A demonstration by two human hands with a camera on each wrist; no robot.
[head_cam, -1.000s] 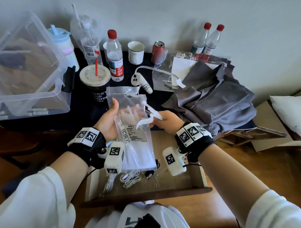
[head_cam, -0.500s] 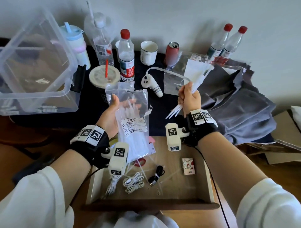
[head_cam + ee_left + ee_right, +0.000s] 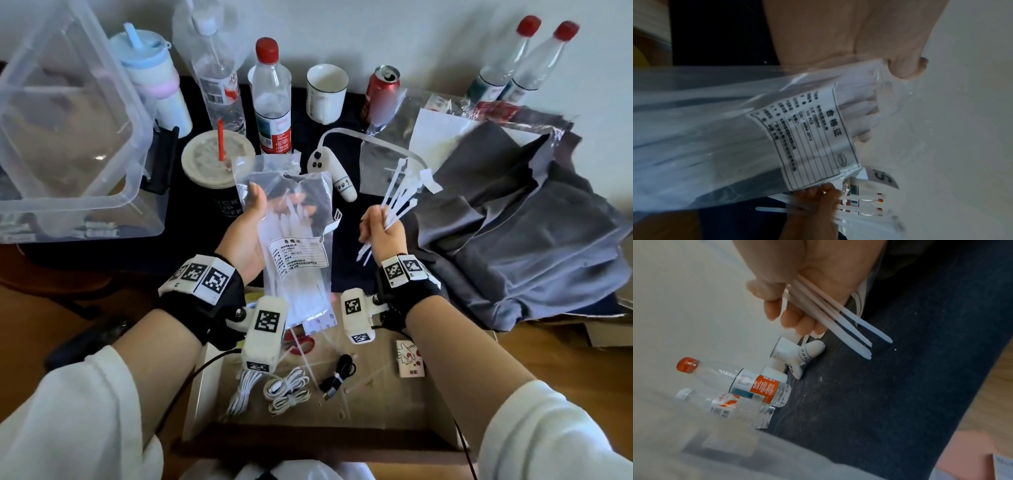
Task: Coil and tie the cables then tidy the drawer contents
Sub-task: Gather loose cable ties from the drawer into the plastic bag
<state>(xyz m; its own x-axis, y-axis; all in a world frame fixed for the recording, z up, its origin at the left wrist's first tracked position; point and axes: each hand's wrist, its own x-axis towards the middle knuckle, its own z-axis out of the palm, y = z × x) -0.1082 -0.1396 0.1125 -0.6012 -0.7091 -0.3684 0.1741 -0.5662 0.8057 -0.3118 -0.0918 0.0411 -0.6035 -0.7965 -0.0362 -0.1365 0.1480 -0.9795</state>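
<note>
Your right hand (image 3: 382,231) has dropped from up by the grey cloth back toward mid-frame, its fingers curled tight round a small bunch of white cable ties (image 3: 399,197) that fans toward the upper right, likely kept ready for binding. Nearest you, at the bottom of the frame, the open drawer (image 3: 442,404) holds the white cables (image 3: 286,390) and a black cable (image 3: 337,375), already coiled. Above it, your left hand (image 3: 246,233) grips the clear tie bag (image 3: 298,246) upright, thumb on its edge, fingers behind, so the rest stay inside. Farther off, bottles (image 3: 272,99) and a cup (image 3: 325,92) line the top.
</note>
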